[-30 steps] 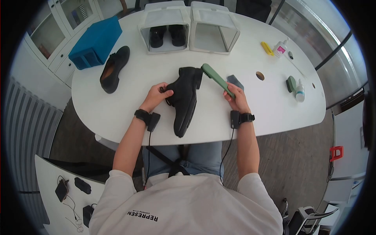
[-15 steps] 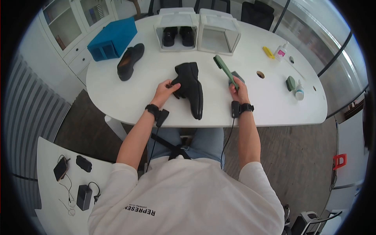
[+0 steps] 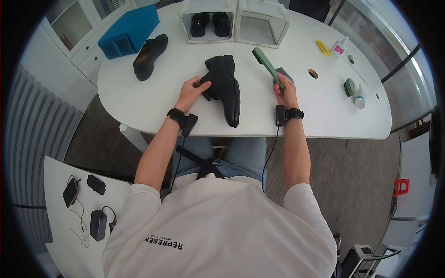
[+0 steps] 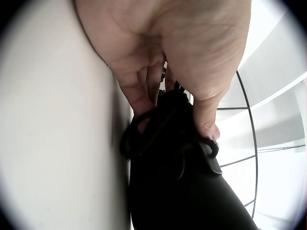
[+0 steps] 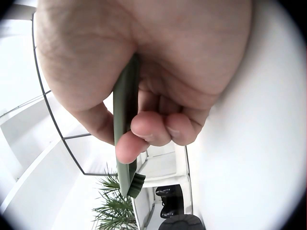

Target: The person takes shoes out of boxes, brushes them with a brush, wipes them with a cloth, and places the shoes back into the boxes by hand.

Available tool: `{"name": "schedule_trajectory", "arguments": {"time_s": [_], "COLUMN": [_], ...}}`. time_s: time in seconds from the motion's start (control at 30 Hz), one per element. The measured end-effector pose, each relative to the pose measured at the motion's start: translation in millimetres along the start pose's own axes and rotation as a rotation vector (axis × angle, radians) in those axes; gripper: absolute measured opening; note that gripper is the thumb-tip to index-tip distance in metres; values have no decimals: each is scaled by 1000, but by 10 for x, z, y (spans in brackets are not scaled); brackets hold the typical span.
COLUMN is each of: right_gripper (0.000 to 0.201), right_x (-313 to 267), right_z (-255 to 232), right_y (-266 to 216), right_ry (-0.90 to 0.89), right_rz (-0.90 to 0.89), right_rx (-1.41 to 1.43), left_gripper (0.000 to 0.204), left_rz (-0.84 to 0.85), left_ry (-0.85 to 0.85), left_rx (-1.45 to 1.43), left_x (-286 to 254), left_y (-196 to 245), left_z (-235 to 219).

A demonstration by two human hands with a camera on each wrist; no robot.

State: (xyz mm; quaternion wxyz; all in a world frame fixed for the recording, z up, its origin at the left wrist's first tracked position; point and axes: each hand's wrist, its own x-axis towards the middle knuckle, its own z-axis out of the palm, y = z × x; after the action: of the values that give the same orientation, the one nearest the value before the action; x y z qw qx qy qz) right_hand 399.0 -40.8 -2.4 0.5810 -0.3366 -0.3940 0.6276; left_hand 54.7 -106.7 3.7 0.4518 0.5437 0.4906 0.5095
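A black lace-up shoe lies on its side on the white table, toe towards the person and sole facing right. My left hand grips it at the lace opening, thumb on top and fingers beneath; in the left wrist view, loops of black lace hang around the fingers. To the right, my right hand holds a green brush by its handle, the dark bristled end pointing away and to the left, apart from the shoe. In the right wrist view the fingers curl around the handle.
The other black shoe stands at the left by a blue box. Two clear-fronted boxes stand at the back, one holding black shoes. A grey-blue piece lies beside the right hand. Farther right are bottles and a green brush.
The green brush has moved away from the shoe's heel to the right. The shoe has turned, its toe swinging rightward, with the left hand still gripping it. The head view has shifted too.
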Motion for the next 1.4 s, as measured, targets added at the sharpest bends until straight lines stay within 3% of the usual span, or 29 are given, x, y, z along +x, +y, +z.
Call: {"name": "schedule_trajectory", "arguments": {"time_s": [0.27, 0.37, 0.43, 0.5, 0.6, 0.67, 0.7, 0.77, 0.83, 0.9, 0.97, 1.03, 1.1, 1.13, 1.17, 1.2, 1.23, 1.3, 1.4], "right_gripper": [33, 34, 33, 32, 35, 37, 39, 41, 38, 33, 34, 35, 32, 32, 29, 25, 18, 27, 52], "right_x": [7, 55, -31, -161, -203, -239, -238, -219, -148, -190, -206, -248, -235, -251, -308, -368, -434, -686, -1043], "right_z": [-51, -126, -258, -374, -847, -1064, -1146, -1282, -1367, -1280, -1234, -1179, -1160, -1058, -857, -618, -323, 483, 1309], "right_y": [22, -63, -233, -437, -639, -770, -808, -856, -849, -825, -780, -757, -695, -690, -732, -777, -787, -811, -741], "right_ry": [-25, -26, 172, 361, 543, 559, 567, 559, 529, 545, 450, 432, 392, 392, 375, 354, 257, 51, -268], "right_rz": [-3, 14, -62, -213, -220, -190, -139, -111, -85, -50, -178, -101, -176, -177, -303, -429, -526, -429, -576], "right_rx": [10, 140, 118, -121, -611, -766, -913, -991, -1245, -1338, -1448, -1452, -1530, -1528, -1528, -1525, -1409, -1337, -1324], "left_gripper": [32, 32, 32, 33, 42, 55, 55, 57, 61, 74, 79, 70, 72, 70, 68, 61, 61, 50, 58], "left_rz": [13, 14, 23, 21, -2, 412, 412, 265, 332, 251, 232, 47, -45, -75, -98, -369, -368, -436, -349], "left_ry": [0, -3, 12, -8, -61, 47, 48, -117, -142, -402, -426, -431, -497, -556, -585, -616, -610, -525, -461], "left_rx": [-24, -39, 25, -14, 8, 438, 427, 706, 780, 752, 808, 802, 754, 221, -315, -455, -457, -898, -921], "left_x": [-11, 4, 22, -4, -22, -18, -37, -247, -246, -178, -250, -296, -259, -251, -229, -177, -137, -75, 116], "left_y": [-4, 0, -47, -23, -6, -12, 13, 464, 597, 733, 959, 1064, 1053, 966, 924, 1004, 1005, 1002, 946], "left_z": [19, -6, -5, 2, 33, 122, 144, 222, 280, 310, 406, 456, 486, 530, 547, 463, 471, 551, 837]}}
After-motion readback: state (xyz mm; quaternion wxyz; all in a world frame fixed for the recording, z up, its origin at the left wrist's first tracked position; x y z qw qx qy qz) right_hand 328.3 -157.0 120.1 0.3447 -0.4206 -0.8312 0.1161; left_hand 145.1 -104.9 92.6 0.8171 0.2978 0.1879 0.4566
